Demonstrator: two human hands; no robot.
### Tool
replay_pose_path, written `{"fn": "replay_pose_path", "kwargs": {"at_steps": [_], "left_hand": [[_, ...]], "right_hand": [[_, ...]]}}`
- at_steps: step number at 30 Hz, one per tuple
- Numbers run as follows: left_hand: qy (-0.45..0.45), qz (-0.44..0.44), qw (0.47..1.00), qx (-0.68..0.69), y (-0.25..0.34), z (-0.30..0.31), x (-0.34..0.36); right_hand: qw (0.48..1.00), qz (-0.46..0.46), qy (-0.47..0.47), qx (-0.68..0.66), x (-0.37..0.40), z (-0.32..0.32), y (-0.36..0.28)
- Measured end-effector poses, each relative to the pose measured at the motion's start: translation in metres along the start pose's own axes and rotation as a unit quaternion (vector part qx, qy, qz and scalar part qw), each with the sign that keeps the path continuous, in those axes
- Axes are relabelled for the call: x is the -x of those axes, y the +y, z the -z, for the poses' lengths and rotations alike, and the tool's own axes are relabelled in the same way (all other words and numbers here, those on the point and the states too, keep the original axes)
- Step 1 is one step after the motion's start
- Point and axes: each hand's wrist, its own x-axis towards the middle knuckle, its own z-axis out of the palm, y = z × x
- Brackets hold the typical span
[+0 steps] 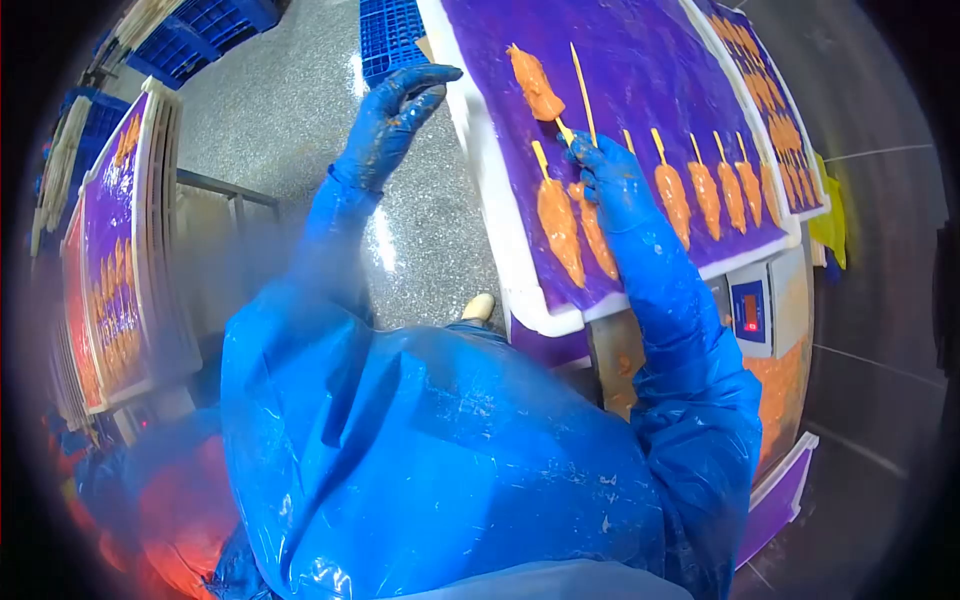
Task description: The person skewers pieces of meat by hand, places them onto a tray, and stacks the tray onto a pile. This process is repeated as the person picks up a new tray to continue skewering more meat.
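Observation:
My right hand (608, 172), in a blue glove, is closed round the lower stick end of a meat skewer (535, 85). The orange-coated meat points away from me. A bare wooden stick (582, 90) also rises from this hand. Beneath lies a tray lined with purple sheet (520, 170), with a row of skewers on it. One skewer (558, 225) lies just left of the hand, and another is partly covered by it. Over the tray's white left rim (480, 170), my left hand (400, 118) hovers, fingers stretched and thumb apart, holding nothing.
A second tray of skewers (770, 110) adjoins on the right. Below it stand a scale with a red display (752, 308) and a bin of orange meat (785, 400). Stacked trays (125, 250) fill the left side. Blue crates (195, 40) stand on the floor behind.

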Motion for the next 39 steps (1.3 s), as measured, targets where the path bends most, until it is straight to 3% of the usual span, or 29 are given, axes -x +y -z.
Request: {"fn": "replay_pose_path", "kwargs": {"at_steps": [3,5,7,12,13,15,16,17,19,21,23,25,27,29,30,31,33,37,39], "left_hand": [[0.002,0.003,1.000,-0.013,-0.011,0.002,-0.001],[-0.002,0.005,1.000,-0.020,-0.017,0.002,-0.006],[-0.005,-0.106,0.983,-0.152,-0.022,0.000,-0.018],[-0.023,-0.156,0.942,-0.297,-0.042,-0.017,-0.080],[-0.025,-0.157,0.942,-0.297,-0.049,-0.023,-0.088],[-0.125,-0.147,0.943,-0.271,-0.060,-0.029,-0.107],[-0.158,-0.236,0.895,-0.345,-0.064,-0.031,-0.116],[-0.160,-0.237,0.894,-0.344,-0.069,-0.031,-0.121],[-0.232,-0.153,0.912,-0.301,-0.079,-0.033,-0.125],[-0.234,-0.155,0.897,-0.342,-0.077,-0.031,-0.133],[-0.232,-0.155,0.881,-0.383,-0.072,-0.028,-0.135],[-0.194,-0.240,0.897,-0.317,-0.053,-0.036,-0.121],[-0.198,-0.238,0.898,-0.314,-0.055,-0.051,-0.109],[-0.264,-0.216,0.886,-0.314,-0.054,-0.058,-0.101],[-0.255,-0.168,0.899,-0.314,-0.053,-0.061,-0.097],[-0.256,-0.169,0.898,-0.315,-0.051,-0.060,-0.095],[-0.166,-0.245,0.903,-0.311,-0.049,-0.059,-0.091],[-0.190,-0.242,0.917,-0.255,-0.052,-0.065,-0.077],[-0.228,-0.257,0.904,-0.253,-0.052,-0.066,-0.078]], "right_hand": [[1.000,0.005,0.015,0.021,-0.027,-0.009,0.017],[0.995,0.072,-0.004,0.065,-0.048,0.000,0.035],[0.996,0.074,-0.005,0.044,-0.043,0.001,0.031],[0.991,0.055,0.011,0.119,-0.041,-0.001,0.020],[0.991,0.055,0.012,0.118,-0.039,0.001,0.021],[0.988,0.066,0.001,0.138,-0.040,0.000,0.022],[0.988,0.065,0.003,0.137,-0.041,0.000,0.022],[0.989,0.062,0.006,0.131,-0.042,0.000,0.023],[0.991,0.055,0.010,0.123,-0.043,0.001,0.029],[0.986,0.124,0.007,0.109,-0.040,0.005,0.033],[0.982,0.121,0.017,0.146,-0.031,0.008,0.026],[0.976,0.118,0.025,0.183,-0.026,0.010,0.019],[0.950,0.162,0.017,0.268,-0.019,0.013,0.016],[0.942,0.157,0.041,0.295,-0.009,0.007,0.005],[0.931,0.154,0.066,0.324,-0.003,0.004,0.001],[0.932,0.154,0.066,0.322,-0.001,0.007,0.005],[0.904,0.227,0.095,0.351,0.005,0.020,0.015],[0.903,0.226,0.084,0.357,0.031,0.034,0.022],[0.799,0.306,0.097,0.509,0.037,0.040,0.026]]}}
